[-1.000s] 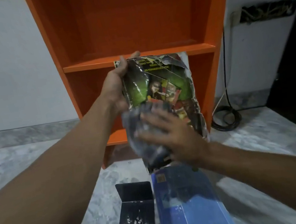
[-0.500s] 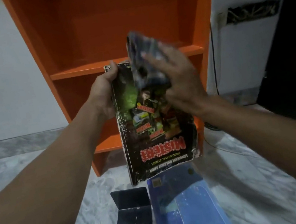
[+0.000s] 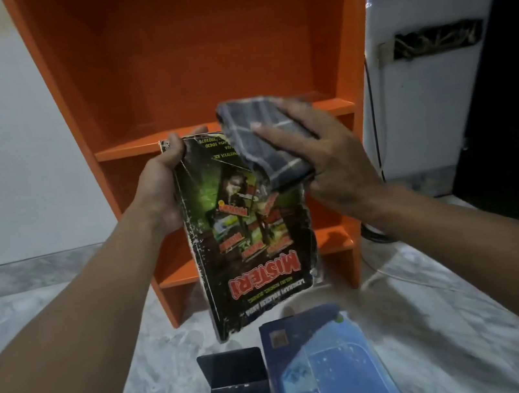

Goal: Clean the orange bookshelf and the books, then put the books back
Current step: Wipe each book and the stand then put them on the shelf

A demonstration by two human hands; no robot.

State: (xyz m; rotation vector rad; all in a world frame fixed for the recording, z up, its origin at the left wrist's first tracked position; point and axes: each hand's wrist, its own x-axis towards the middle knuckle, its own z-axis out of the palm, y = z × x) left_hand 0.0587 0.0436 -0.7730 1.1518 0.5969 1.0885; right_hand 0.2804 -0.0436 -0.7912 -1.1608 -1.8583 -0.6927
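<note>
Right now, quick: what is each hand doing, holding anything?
Left hand: closed, holding the worn book by its upper edge.
Right hand: closed, holding a folded checked cloth over the book.

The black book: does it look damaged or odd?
Yes. The black book is worn: white scuffs along its left edge, a ragged right edge. The left hand holds it upside down; the right hand holds a checked cloth over its top corner.
</note>
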